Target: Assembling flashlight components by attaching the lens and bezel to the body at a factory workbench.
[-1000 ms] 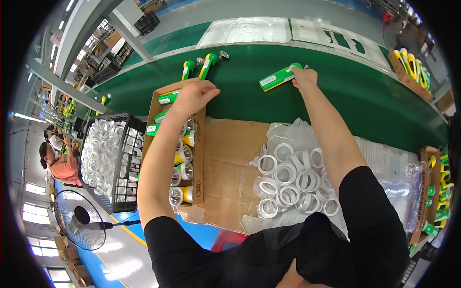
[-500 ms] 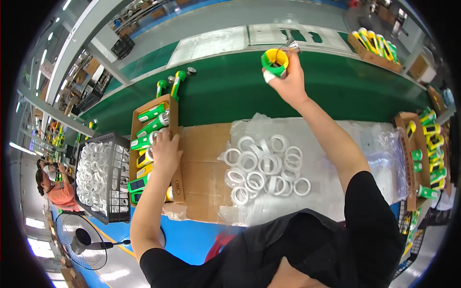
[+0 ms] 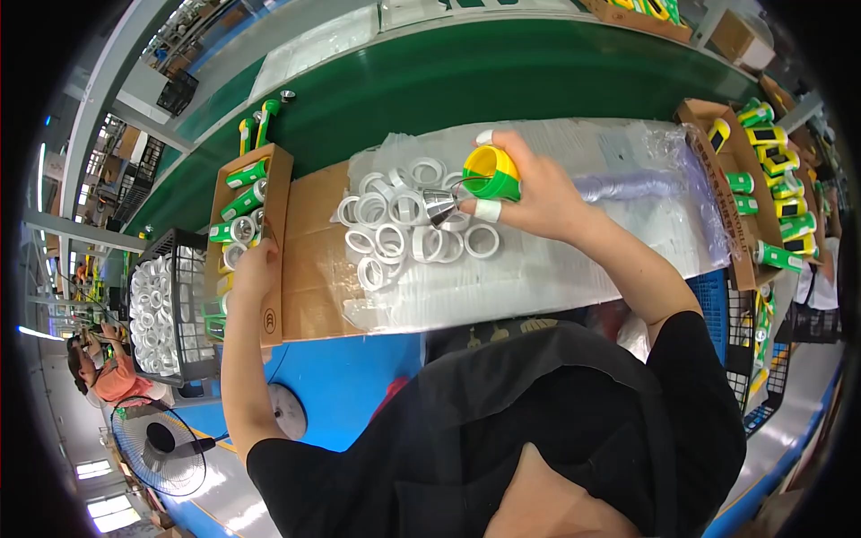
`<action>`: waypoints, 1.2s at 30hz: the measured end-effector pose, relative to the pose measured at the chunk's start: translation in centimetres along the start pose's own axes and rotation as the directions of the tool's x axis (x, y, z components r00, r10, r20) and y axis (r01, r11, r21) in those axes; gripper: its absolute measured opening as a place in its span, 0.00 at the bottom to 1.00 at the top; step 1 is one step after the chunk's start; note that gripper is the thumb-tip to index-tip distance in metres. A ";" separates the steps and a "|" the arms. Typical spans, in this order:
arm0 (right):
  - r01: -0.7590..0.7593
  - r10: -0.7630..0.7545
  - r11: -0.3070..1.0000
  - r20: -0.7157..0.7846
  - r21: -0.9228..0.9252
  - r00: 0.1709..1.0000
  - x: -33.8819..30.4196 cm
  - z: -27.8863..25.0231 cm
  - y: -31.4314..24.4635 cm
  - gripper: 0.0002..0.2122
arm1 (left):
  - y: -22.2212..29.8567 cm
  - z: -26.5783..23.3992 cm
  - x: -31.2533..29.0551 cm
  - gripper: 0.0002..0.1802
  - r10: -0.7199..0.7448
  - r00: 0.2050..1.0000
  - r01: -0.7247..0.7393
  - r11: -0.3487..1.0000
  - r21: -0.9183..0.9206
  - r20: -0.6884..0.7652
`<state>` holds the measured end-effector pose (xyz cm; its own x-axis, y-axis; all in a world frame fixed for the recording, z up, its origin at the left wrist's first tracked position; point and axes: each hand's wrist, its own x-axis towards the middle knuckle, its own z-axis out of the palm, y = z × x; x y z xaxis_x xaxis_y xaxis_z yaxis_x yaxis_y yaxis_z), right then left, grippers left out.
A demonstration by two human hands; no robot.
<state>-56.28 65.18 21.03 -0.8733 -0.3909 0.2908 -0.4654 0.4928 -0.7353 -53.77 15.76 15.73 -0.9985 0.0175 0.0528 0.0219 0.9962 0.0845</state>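
Observation:
My right hand [image 3: 543, 193], with white tape on its fingertips, grips a green and yellow flashlight housing [image 3: 493, 175] above the wrapped sheet. The housing's open yellow mouth tilts up, and a thin wire runs from it to a silver cone-shaped reflector [image 3: 439, 206] beside it. Beneath and left of the reflector lies a loose heap of white rings [image 3: 392, 240]. At the right wall of the left cardboard box [image 3: 280, 193] is my left hand [image 3: 257, 267], close to the clear lens end of a flashlight [image 3: 240, 230]. Its fingers are mostly hidden, so I cannot tell their grip.
A black crate [image 3: 193, 305] full of white rings stands left of the box. Two green flashlight parts [image 3: 257, 127] stand behind it on the green belt [image 3: 377, 99]. At the right, another cardboard box [image 3: 737, 242] holds green and yellow flashlights. A fan [image 3: 160, 439] stands lower left.
My right hand has come nearer, from over the green belt to beside the rings, bringing the housing and reflector. My left hand remains at the left box, its fingers now less visible. The view has shifted.

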 end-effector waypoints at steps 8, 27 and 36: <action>-0.045 0.044 0.999 -0.044 -0.029 0.998 -4.7 0.0 0.1 0.34 | 25.0 -1.6 -1.9 0.28 0.195 0.978 -0.115 0.171 -0.979 -0.081; -0.426 0.298 0.512 0.311 0.746 0.903 -11.5 2.4 2.2 0.22 | 36.9 2.4 -2.4 0.31 0.527 0.625 -0.746 0.189 -0.638 -0.576; -0.264 0.420 0.375 0.091 0.889 0.903 -11.5 -0.1 3.3 0.19 | 38.5 9.7 4.8 0.26 0.380 0.833 -0.538 0.722 -0.434 -0.402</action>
<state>-47.78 71.40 15.27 -0.9709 -0.2169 -0.1015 0.1839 -0.4034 -0.8964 -58.19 55.02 9.62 -0.8031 0.3584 0.4760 0.5756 0.6730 0.4644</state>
